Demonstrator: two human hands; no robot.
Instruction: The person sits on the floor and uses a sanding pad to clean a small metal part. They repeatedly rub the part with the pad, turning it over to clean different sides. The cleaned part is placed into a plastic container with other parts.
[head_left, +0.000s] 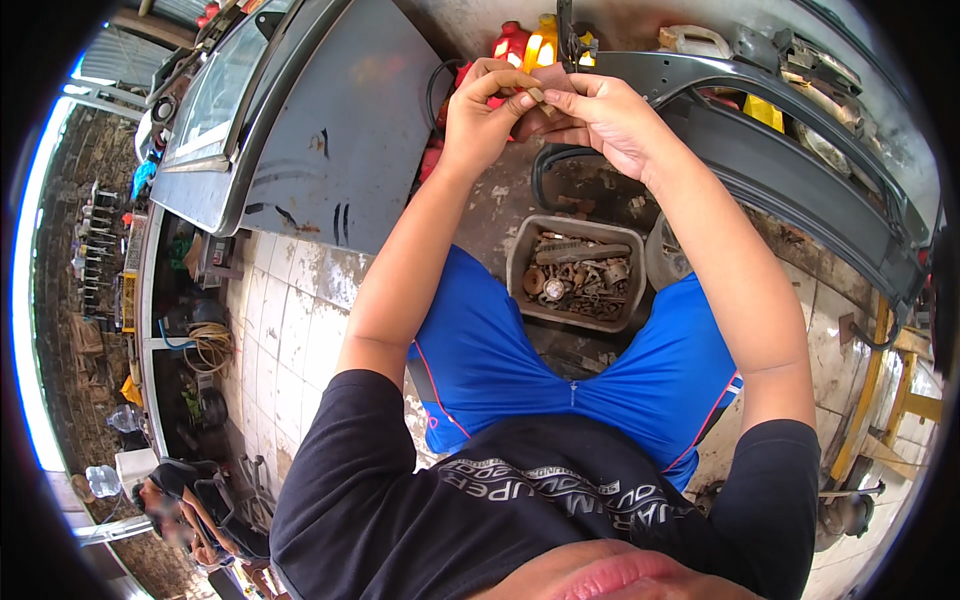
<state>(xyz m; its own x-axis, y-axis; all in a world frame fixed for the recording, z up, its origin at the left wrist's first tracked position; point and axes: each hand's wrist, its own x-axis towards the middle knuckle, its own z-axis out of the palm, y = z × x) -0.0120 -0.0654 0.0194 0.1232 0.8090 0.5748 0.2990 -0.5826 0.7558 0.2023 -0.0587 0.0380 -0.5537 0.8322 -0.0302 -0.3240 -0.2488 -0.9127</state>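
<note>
Both my arms stretch forward, and the hands meet at the top middle of the head view. A reddish-brown piece of sandpaper [552, 78] with a tan backing is between them, bent or folded. My left hand [482, 112] is closed, pinching its tan edge between thumb and fingers. From the other side, my right hand [612, 118] grips the same piece, thumb on top. The fingers partly cover the sheet, so its full shape is hidden. Beneath the hands, between my knees, a grey plastic tub [518, 262] holds rusty bolts and metal parts [582, 272].
A grey car door [330, 130] stands at the left, and a dark curved body panel [760, 150] lies at the right. Red and yellow bottles [541, 45] stand behind my hands. Yellow wooden framing [865, 385] is at the right; another person [190, 505] is at the lower left.
</note>
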